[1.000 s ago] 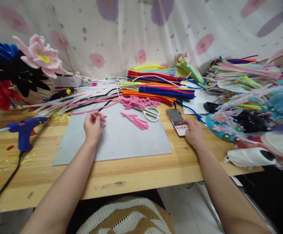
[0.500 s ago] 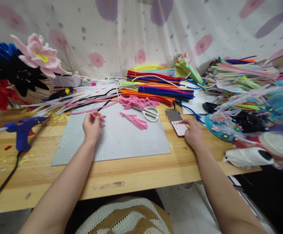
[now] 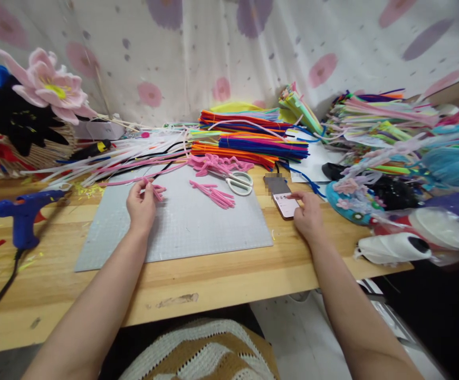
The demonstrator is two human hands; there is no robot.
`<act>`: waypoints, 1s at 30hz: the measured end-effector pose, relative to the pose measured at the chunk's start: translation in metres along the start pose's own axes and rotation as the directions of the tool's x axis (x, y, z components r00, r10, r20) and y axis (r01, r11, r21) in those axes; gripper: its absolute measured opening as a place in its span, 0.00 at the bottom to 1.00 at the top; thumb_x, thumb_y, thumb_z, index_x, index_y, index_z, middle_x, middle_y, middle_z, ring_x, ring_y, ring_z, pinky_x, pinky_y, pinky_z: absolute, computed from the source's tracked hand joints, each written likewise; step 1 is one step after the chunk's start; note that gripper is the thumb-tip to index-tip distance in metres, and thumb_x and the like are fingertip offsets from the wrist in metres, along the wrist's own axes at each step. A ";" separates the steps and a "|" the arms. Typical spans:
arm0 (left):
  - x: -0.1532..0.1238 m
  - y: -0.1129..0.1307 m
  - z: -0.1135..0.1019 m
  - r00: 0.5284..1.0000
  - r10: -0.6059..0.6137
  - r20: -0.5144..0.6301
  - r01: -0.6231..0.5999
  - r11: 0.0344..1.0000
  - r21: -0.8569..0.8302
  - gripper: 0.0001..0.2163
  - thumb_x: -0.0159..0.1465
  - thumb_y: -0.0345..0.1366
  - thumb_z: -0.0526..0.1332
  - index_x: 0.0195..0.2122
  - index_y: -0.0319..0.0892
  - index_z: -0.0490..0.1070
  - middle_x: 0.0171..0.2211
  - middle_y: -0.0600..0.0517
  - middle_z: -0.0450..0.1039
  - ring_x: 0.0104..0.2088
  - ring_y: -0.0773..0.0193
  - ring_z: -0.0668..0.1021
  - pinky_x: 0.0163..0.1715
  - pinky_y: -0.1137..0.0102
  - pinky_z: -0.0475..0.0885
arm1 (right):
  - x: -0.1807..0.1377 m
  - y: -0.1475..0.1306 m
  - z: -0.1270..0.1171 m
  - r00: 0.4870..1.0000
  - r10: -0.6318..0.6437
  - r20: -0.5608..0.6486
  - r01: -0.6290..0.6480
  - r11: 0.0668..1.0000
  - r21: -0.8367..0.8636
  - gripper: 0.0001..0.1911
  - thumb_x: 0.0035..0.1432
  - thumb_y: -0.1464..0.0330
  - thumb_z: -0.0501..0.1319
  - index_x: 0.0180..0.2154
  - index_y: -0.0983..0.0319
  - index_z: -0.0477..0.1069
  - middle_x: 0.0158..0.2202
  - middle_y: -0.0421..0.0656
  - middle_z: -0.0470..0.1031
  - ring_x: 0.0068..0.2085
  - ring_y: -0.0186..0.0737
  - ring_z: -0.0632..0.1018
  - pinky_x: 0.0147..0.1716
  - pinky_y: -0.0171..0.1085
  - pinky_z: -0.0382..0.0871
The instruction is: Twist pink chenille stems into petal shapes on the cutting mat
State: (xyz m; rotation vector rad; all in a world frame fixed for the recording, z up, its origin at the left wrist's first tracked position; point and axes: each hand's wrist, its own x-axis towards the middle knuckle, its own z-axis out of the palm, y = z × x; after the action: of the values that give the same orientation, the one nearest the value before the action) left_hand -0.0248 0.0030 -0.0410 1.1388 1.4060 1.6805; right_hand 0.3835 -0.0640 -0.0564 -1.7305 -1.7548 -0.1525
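Observation:
My left hand (image 3: 141,205) is closed over the grey cutting mat (image 3: 198,232), pinching a few short pink pipe cleaner pieces (image 3: 159,192). To its right lies a small pile of cut pink pipe cleaners (image 3: 212,195). White-handled scissors (image 3: 239,183) rest beyond that pile, their blades partly under bent pink pipe cleaners (image 3: 217,163). Off the mat's right edge, a smartphone (image 3: 283,199) lies on the wooden table with its screen lit. My right hand (image 3: 307,214) has its index finger stretched onto the screen and holds nothing; its other fingers are partly hidden.
A blue glue gun (image 3: 26,216) with a cable stands at the left. Bundles of coloured pipe cleaners (image 3: 253,148) line the back. Fuzzy flowers (image 3: 51,87) fill the back left. A blue flowered piece (image 3: 350,203) and a white roll (image 3: 393,248) sit at the right.
The whole view has shifted slightly, so everything appears a little further left. My left hand still pinches the pink pieces, turned slightly. My right index finger stays at the phone screen.

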 end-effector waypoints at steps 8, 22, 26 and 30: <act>0.000 0.001 -0.001 1.000 0.023 -0.008 -0.022 0.995 0.102 0.08 0.56 0.39 0.59 0.33 0.40 0.68 0.24 0.56 0.68 0.15 0.76 0.70 0.15 0.80 0.65 | 0.002 -0.005 0.004 0.997 0.008 0.078 -0.009 1.000 0.012 0.23 0.41 0.79 0.48 0.41 0.63 0.67 0.41 0.46 0.71 0.45 0.46 0.69 0.48 0.46 0.62; -0.001 -0.001 -0.001 1.000 -0.009 -0.006 0.009 1.000 0.015 0.12 0.53 0.39 0.62 0.36 0.41 0.65 0.31 0.54 0.69 0.25 0.68 0.78 0.21 0.76 0.73 | 0.003 -0.012 0.003 0.987 0.006 0.162 -0.003 1.000 -0.015 0.23 0.42 0.79 0.49 0.41 0.61 0.69 0.41 0.47 0.72 0.46 0.47 0.69 0.49 0.47 0.62; -0.001 0.001 -0.001 0.999 0.029 -0.017 -0.028 0.995 0.092 0.11 0.53 0.39 0.62 0.34 0.40 0.67 0.30 0.55 0.69 0.20 0.72 0.76 0.17 0.79 0.69 | -0.001 -0.006 -0.004 0.999 0.018 0.042 -0.017 1.000 -0.005 0.22 0.43 0.79 0.48 0.40 0.61 0.69 0.40 0.46 0.72 0.45 0.45 0.69 0.48 0.45 0.62; -0.002 0.004 -0.001 0.999 0.035 0.013 -0.036 0.996 0.087 0.10 0.53 0.39 0.62 0.34 0.40 0.68 0.28 0.54 0.71 0.18 0.73 0.75 0.15 0.80 0.67 | -0.011 0.008 -0.014 0.995 0.080 -0.053 -0.081 0.997 -0.016 0.18 0.42 0.78 0.48 0.34 0.61 0.69 0.34 0.44 0.74 0.41 0.44 0.71 0.44 0.45 0.64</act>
State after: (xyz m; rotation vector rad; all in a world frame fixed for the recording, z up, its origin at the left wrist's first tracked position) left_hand -0.0246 -0.0002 -0.0377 1.2264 1.4720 1.6482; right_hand 0.3951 -0.0789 -0.0543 -1.7912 -1.6476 -0.1776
